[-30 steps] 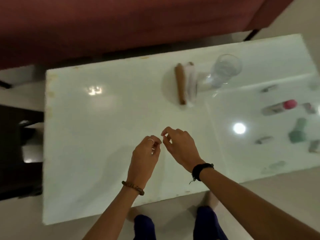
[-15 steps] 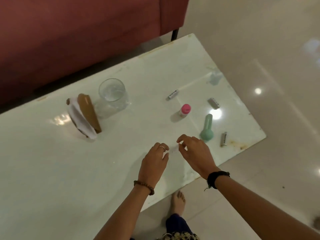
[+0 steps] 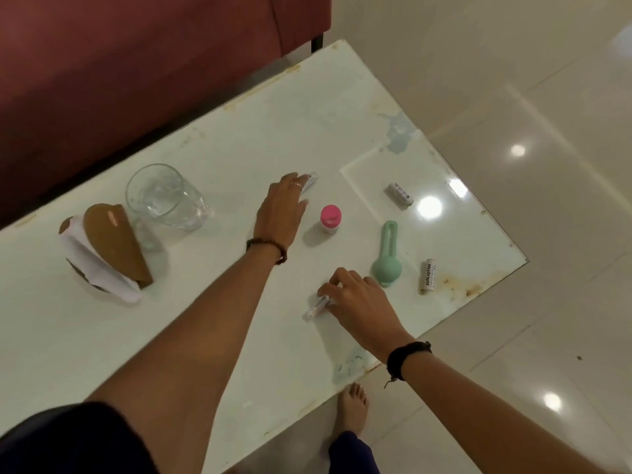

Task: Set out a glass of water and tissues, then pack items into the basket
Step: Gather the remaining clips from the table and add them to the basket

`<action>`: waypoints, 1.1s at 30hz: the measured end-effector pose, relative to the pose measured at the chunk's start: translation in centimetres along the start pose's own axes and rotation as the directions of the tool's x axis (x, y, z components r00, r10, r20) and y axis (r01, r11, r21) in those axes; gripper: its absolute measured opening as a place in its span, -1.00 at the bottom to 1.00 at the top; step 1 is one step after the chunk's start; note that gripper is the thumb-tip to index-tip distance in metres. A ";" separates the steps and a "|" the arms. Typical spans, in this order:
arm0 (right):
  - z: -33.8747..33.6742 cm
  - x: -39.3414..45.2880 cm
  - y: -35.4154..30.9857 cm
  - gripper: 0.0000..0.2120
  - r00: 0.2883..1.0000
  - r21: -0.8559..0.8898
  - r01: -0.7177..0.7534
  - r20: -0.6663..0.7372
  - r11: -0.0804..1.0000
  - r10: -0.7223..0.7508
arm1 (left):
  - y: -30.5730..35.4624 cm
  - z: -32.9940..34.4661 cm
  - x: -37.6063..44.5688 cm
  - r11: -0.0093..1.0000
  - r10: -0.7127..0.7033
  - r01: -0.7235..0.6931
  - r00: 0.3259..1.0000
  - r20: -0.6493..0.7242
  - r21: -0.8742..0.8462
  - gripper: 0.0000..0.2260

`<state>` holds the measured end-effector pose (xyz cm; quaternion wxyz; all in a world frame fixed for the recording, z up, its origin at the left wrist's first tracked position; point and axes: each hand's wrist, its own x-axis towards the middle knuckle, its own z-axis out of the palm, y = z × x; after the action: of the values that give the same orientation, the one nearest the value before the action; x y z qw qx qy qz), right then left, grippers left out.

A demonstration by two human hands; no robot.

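Here, in the head view, the left hand (image 3: 280,213) reaches far across the white tabletop (image 3: 219,159). Its fingers (image 3: 297,182) lie over the near end of a small white battery (image 3: 310,180), and only the far end of that cell shows past them; whether they are curled round it or merely resting on it cannot be told. The right hand (image 3: 359,302) sits nearer the front edge, its fingers (image 3: 333,283) bent down and pinching one end of another small white battery (image 3: 316,307), which lies flat on the tabletop and juts out toward the left. Its print is too small to read.

Two more batteries lie apart from both hands: one (image 3: 400,195) toward the far right, one (image 3: 428,276) marked "Heybright" near the right edge. Between the hands stands a small bottle with a pink cap (image 3: 330,218), just beside the left hand. A mint-green tool (image 3: 387,256) with a round end lies just beyond the right hand's fingers.

To the left stands a clear glass (image 3: 164,196) with water in it, and beside it, a brown holder with white tissues (image 3: 102,254). A red sofa (image 3: 136,63) runs behind the tabletop, cut off by the frame. A bare foot (image 3: 354,407) shows on the tiled floor (image 3: 513,97) below. No basket is seen in this view.
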<state>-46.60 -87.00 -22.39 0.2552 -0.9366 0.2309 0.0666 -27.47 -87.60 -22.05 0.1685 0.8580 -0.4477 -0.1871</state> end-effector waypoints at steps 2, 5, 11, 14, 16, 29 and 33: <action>0.2 0.0 0.3 -0.81 1.000 0.001 0.019 -0.018 1.000 -0.019 | 0.6 0.3 1.1 0.999 -0.044 0.043 0.999 -0.020 -0.005 -0.66; 0.2 0.0 0.4 -0.83 0.999 0.019 0.025 -0.030 0.999 -0.024 | 1.1 0.6 1.5 0.995 -0.098 0.097 0.989 -0.111 -0.017 -0.81; 0.1 -0.2 -0.7 -0.84 0.972 0.312 -0.211 -0.036 0.926 0.234 | -0.4 0.4 -2.5 0.922 -0.259 0.203 0.956 -0.137 -0.330 -0.87; 0.0 -0.1 -2.7 -0.84 0.928 0.545 -0.308 -0.008 0.780 0.373 | -2.0 -0.7 -7.7 0.763 -0.421 0.259 0.895 -0.151 -0.592 -0.82; 0.1 0.1 -4.9 -0.87 0.917 0.629 -0.321 0.020 0.708 0.398 | -3.6 -1.8 -11.8 0.671 -0.507 0.299 0.853 -0.126 -0.678 -0.83; 6.2 1.0 -30.2 -0.89 0.979 0.765 -0.193 0.195 0.614 0.065 | -16.2 -13.0 -33.1 0.101 -0.875 0.243 0.483 0.030 -0.965 -0.80; 9.4 1.9 -38.8 -0.77 0.962 0.736 -0.135 0.258 0.664 -0.091 | -21.6 -16.1 -38.1 0.118 -0.936 0.237 0.350 -0.028 -0.964 -0.78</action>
<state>-26.87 -53.34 -13.61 0.6449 -0.7278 0.2117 0.0977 -24.80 -42.27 -11.35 0.6089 0.7474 0.2401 -0.1138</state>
